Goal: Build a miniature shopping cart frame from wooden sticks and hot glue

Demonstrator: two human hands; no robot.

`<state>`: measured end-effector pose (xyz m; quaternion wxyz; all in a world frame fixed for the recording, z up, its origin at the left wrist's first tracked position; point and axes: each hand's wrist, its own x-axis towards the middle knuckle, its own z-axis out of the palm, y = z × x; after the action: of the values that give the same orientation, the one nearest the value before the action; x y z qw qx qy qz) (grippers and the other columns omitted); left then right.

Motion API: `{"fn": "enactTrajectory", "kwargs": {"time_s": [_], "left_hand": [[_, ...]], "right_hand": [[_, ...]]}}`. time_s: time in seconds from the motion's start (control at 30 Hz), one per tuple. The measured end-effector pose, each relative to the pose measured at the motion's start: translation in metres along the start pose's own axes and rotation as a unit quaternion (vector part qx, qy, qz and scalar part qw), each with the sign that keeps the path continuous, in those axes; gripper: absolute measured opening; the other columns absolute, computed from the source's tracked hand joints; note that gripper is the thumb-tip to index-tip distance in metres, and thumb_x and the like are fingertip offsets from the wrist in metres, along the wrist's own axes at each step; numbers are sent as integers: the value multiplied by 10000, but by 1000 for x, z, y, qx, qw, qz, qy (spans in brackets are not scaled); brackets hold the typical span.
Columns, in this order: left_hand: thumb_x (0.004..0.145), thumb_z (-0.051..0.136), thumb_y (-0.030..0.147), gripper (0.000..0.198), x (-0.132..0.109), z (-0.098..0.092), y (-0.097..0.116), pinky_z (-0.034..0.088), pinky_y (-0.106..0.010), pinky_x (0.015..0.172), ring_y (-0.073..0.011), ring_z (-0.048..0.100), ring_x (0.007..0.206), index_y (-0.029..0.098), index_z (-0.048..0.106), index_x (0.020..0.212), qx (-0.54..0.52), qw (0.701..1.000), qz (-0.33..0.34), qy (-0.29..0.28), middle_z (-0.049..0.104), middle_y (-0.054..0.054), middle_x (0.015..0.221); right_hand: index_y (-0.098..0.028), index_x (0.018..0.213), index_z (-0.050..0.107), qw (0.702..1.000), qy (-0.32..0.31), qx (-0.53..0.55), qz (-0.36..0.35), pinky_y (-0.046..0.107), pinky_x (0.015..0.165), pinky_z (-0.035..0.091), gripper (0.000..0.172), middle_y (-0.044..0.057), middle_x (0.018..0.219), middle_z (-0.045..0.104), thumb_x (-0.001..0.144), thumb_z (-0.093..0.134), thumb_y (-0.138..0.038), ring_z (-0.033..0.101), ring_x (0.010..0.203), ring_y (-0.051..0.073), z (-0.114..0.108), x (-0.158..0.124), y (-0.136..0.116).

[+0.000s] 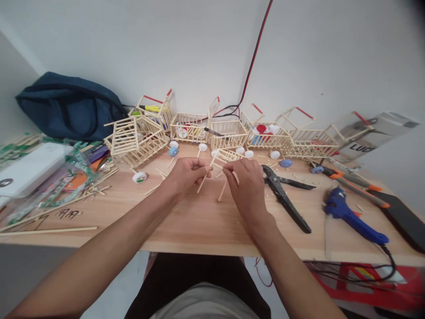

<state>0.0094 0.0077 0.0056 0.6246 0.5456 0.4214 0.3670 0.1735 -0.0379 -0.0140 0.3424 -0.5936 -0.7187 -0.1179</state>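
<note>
Both hands meet over the middle of a wooden table (199, 221). My left hand (186, 173) is closed, pinching a thin wooden stick (203, 182) that slants down to the left. My right hand (244, 181) is closed too, fingers pinched on another stick (222, 191) close to the first. A small stick frame (227, 156) lies just behind the fingertips. Black pliers (285, 197) lie right of my right hand.
Several stick-built baskets (229, 130) with red handles line the wall, with bottle caps (140, 177) scattered before them. A blue glue gun (348, 215) and orange-handled tools (357, 184) lie at the right. A dark blue bag (66, 106) and plastic packets (40, 177) sit at the left.
</note>
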Motion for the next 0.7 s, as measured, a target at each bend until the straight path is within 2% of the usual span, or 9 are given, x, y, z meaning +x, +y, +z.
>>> {"fn": "enactTrajectory", "kwargs": {"time_s": [0.33,0.57,0.7], "left_hand": [[643,733,408,339,1,2,-6,216,-188,429,-40,344,454,101,591,666,2,1000,27,-14,520,10,574],[643,739,410,339,-1,5,-5,203,-189,417,-38,331,427,112,577,648,-16,999,25,-14,460,41,503],[665,733,379,306,-2,6,-5,217,-188,420,-36,341,435,114,579,659,-28,999,28,-14,484,38,525]], "right_hand": [[-196,815,650,998,51,-33,12,342,744,340,102,66,883,542,868,574,-239,448,857,216,1,2,-3],[-202,811,650,996,80,-34,6,352,748,363,103,64,893,523,868,574,-243,447,843,209,-1,2,-4],[-206,828,649,994,103,-24,-4,381,811,384,72,83,1018,551,856,591,-239,474,903,217,0,2,-3]]}}
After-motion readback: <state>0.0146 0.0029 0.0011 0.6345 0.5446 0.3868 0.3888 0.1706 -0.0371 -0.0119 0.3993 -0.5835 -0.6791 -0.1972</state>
